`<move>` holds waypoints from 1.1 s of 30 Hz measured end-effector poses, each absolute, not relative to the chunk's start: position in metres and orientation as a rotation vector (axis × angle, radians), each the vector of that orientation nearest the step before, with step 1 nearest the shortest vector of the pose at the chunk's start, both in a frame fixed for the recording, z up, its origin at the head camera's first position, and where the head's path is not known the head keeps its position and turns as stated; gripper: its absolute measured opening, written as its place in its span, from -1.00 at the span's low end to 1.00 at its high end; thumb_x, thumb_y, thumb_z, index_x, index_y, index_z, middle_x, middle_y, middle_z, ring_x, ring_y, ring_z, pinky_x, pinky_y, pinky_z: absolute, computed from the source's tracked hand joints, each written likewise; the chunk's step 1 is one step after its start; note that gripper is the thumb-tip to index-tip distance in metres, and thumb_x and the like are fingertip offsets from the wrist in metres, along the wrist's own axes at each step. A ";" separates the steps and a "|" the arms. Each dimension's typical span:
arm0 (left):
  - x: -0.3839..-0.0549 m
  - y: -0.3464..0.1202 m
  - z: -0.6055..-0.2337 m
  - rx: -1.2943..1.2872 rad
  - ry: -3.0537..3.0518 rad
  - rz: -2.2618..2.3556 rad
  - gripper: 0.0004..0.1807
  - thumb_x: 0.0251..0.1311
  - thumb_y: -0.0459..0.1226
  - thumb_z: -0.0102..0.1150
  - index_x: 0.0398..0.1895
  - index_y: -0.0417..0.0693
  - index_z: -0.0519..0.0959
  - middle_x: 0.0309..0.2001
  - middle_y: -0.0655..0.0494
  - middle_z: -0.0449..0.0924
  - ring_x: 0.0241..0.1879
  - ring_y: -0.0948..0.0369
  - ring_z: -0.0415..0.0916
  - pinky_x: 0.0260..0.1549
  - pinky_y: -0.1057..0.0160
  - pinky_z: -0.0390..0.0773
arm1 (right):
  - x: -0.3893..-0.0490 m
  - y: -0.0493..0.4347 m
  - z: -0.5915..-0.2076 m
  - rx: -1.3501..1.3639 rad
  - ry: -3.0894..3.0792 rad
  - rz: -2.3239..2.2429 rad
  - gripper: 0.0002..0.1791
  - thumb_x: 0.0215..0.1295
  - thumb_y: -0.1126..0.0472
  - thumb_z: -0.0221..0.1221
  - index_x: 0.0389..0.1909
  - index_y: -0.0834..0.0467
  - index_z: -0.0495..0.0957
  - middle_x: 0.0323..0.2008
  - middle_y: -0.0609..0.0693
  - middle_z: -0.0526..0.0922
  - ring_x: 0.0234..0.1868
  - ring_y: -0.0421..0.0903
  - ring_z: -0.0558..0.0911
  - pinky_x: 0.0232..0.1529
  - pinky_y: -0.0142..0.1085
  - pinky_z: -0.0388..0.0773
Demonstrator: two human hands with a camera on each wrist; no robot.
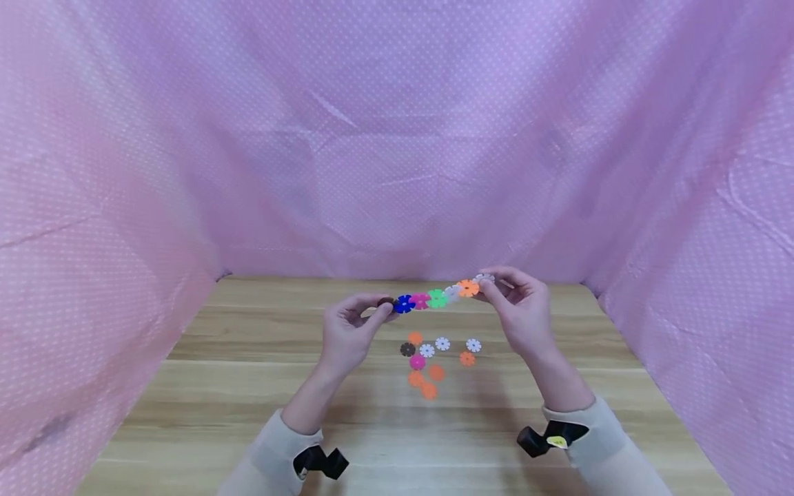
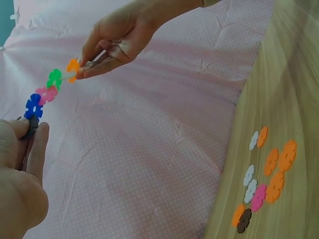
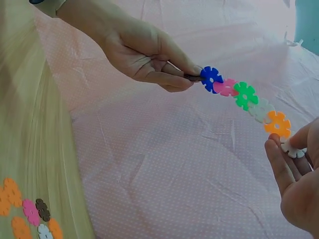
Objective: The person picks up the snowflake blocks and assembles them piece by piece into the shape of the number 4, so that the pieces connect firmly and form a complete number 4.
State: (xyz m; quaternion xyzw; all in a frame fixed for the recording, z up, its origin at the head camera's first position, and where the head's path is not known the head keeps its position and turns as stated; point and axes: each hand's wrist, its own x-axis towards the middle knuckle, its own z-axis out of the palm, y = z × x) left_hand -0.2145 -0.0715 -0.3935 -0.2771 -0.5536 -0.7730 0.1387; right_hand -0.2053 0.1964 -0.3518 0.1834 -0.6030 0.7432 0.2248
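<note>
A chain of notched plastic snowflake discs is stretched between both hands, raised above the table. My left hand (image 1: pixel 347 331) pinches the dark brown disc (image 2: pixel 33 127) at one end. From there the chain runs through a blue disc (image 1: pixel 404 304), a pink disc (image 3: pixel 226 87), a green disc (image 1: pixel 437 298), a white disc (image 3: pixel 260 110) and an orange disc (image 1: pixel 468 288). At the other end my right hand (image 1: pixel 524 310) pinches a white disc (image 3: pixel 293 150), partly covered by the fingers. The chain slopes up toward the right hand in the head view.
Loose discs lie on the wooden table (image 1: pixel 248 372) below the chain: several orange discs (image 1: pixel 429 390), white discs (image 1: pixel 474 345), a pink disc (image 1: pixel 418 362) and a brown disc (image 1: pixel 407 349). Pink dotted cloth (image 1: pixel 397 172) walls the back and both sides.
</note>
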 end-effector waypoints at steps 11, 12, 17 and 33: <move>-0.208 -0.060 -0.383 -0.878 -1.764 -2.200 -0.61 0.25 -0.60 0.21 0.15 -0.54 0.49 0.14 -0.37 0.66 -0.02 0.29 0.71 -0.12 0.24 0.88 | -0.203 0.189 -0.354 0.555 -1.691 1.992 -0.79 0.23 0.70 0.27 -0.19 0.43 0.71 -0.29 -0.05 0.81 -0.27 -0.22 0.85 -0.17 -0.25 0.88; -0.208 -0.059 -0.383 -0.862 -1.825 -2.158 -0.59 0.24 -0.56 0.30 0.17 -0.45 0.56 0.11 -0.36 0.69 -0.08 0.30 0.72 -0.19 0.30 0.87 | -0.202 0.189 -0.355 0.575 -1.696 1.986 -0.80 0.22 0.71 0.26 -0.19 0.46 0.70 -0.29 -0.05 0.81 -0.27 -0.22 0.85 -0.17 -0.25 0.88; -0.209 -0.057 -0.382 -0.768 -1.999 -2.093 -0.66 0.18 -0.39 0.55 0.04 -0.20 0.78 -0.10 -0.23 0.81 -0.36 0.31 0.66 -0.48 0.44 0.69 | -0.200 0.187 -0.358 0.685 -1.707 1.985 -0.79 0.23 0.73 0.23 -0.18 0.47 0.68 -0.28 -0.05 0.81 -0.26 -0.22 0.85 -0.19 -0.24 0.88; -0.213 -0.061 -0.389 -0.770 -2.003 -2.071 -0.75 0.17 -0.41 0.54 -0.08 -0.27 0.80 -0.20 -0.27 0.81 -0.49 0.31 0.56 -0.59 0.48 0.56 | -0.197 0.193 -0.357 0.884 -1.825 1.909 -0.86 0.30 0.69 0.21 -0.16 0.54 0.62 -0.26 -0.07 0.80 -0.24 -0.20 0.86 -0.18 -0.20 0.89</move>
